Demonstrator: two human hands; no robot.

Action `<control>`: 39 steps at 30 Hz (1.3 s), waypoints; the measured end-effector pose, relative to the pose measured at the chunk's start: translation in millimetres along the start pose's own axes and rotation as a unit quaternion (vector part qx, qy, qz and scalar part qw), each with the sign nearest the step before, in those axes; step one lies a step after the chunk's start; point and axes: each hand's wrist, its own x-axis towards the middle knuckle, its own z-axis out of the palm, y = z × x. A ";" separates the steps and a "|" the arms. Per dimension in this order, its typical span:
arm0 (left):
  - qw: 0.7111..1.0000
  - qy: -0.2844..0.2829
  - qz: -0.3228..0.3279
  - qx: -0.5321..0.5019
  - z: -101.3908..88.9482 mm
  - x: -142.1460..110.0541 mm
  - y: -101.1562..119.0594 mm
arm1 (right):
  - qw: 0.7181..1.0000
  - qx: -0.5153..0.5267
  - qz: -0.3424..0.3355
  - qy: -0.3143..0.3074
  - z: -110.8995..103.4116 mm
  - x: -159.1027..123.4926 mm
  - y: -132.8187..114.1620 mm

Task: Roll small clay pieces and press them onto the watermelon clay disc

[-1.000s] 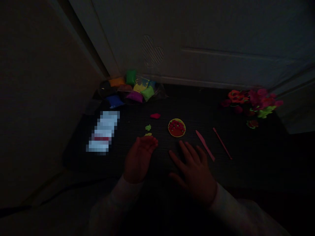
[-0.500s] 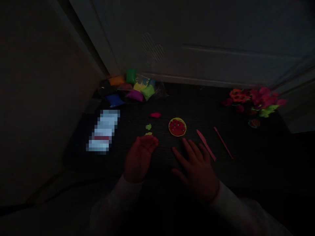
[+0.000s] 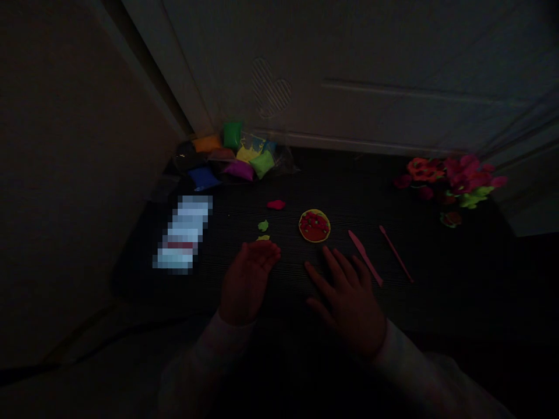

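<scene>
My left hand (image 3: 248,282) rests palm up, fingers stretched and holding nothing. Just beyond its fingertips lie a yellow clay scrap (image 3: 263,238), partly hidden, and a light green clay piece (image 3: 262,225). Farther back is a red lump of clay (image 3: 276,205). My right hand (image 3: 347,297) is palm down with its fingers spread, and nothing is in it. Ahead of its fingertips sits a round clay pizza (image 3: 314,226), with a yellow rim, red top and small green bits. Right of that hand lie a pink plastic knife (image 3: 365,258) and a thin pink stick tool (image 3: 396,254).
Coloured clay packets (image 3: 239,170) are heaped at the back left of the dark table (image 3: 336,180). A lit phone (image 3: 186,233), its screen blurred, lies left. Bright clay flowers (image 3: 463,174) stand at the back right. A pale panelled surface (image 3: 393,110) rises behind.
</scene>
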 end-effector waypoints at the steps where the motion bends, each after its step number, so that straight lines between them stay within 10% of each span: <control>1: 1.000 -0.005 -0.001 -0.003 -0.5 0.2 -0.1 | 1.000 0.005 -0.003 0.004 -0.1 -0.4 1.1; 17: 1.000 -0.005 0.014 0.019 -1.9 1.6 -1.3 | 0.991 0.111 0.007 0.075 1.0 -1.3 10.2; 21: 0.982 -0.027 0.098 0.156 -5.8 -0.3 -4.7 | 0.987 0.119 0.012 0.104 1.1 -4.7 16.1; 26: 0.775 -0.145 0.244 0.564 -2.8 -6.9 -14.9 | 0.982 0.126 0.054 0.127 2.5 -6.7 17.0; 30: 0.622 -0.220 0.296 0.691 3.8 -6.6 -23.4 | 0.983 0.123 0.059 0.122 3.4 -2.7 9.8; 39: 0.536 -0.270 0.285 0.748 12.6 -0.9 -19.5 | 0.981 0.144 0.057 0.118 3.9 4.6 6.2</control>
